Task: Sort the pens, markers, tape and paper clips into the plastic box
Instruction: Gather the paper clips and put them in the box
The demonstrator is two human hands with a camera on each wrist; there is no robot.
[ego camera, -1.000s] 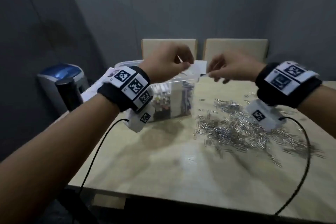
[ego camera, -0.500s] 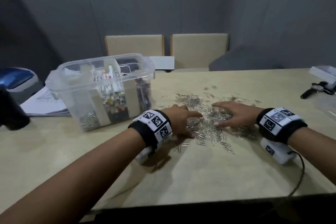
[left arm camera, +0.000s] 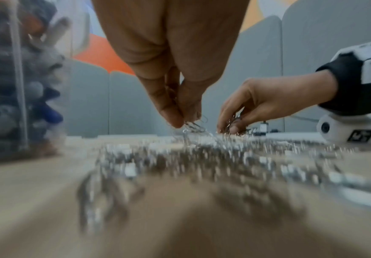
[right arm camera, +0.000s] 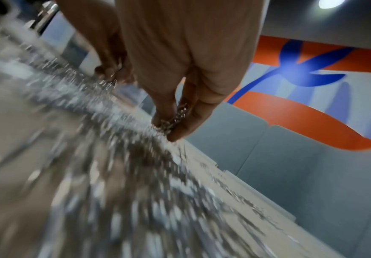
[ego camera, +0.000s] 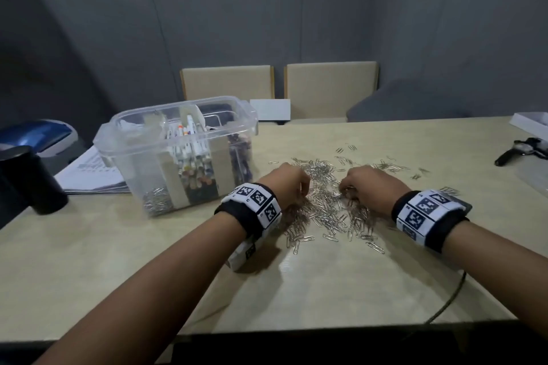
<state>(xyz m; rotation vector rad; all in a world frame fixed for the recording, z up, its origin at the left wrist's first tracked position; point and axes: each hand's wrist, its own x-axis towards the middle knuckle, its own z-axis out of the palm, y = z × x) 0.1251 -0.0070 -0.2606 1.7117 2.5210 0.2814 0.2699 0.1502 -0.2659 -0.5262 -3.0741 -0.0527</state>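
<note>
A wide pile of silver paper clips [ego camera: 326,201] lies on the beige table [ego camera: 148,261], right of the clear plastic box [ego camera: 178,154]. The box holds upright markers [ego camera: 189,154] in its middle section and some clips [ego camera: 155,201] at its front left. My left hand [ego camera: 292,184] sits on the pile's left side and pinches a bunch of clips [left arm camera: 193,125] between thumb and fingertips. My right hand [ego camera: 364,187] sits on the pile's right side, its curled fingers gripping a clump of clips [right arm camera: 173,118].
A black cylinder [ego camera: 32,184] and a stack of papers [ego camera: 89,172] lie left of the box. A dark tool [ego camera: 522,148] and a white tray [ego camera: 530,121] are at the far right. Two beige chairs [ego camera: 278,83] stand behind the table. A cable [ego camera: 447,299] trails from my right wrist.
Both hands came down from holding a white card above the box to the clip pile. Their flat fingers have now curled and gathered clips.
</note>
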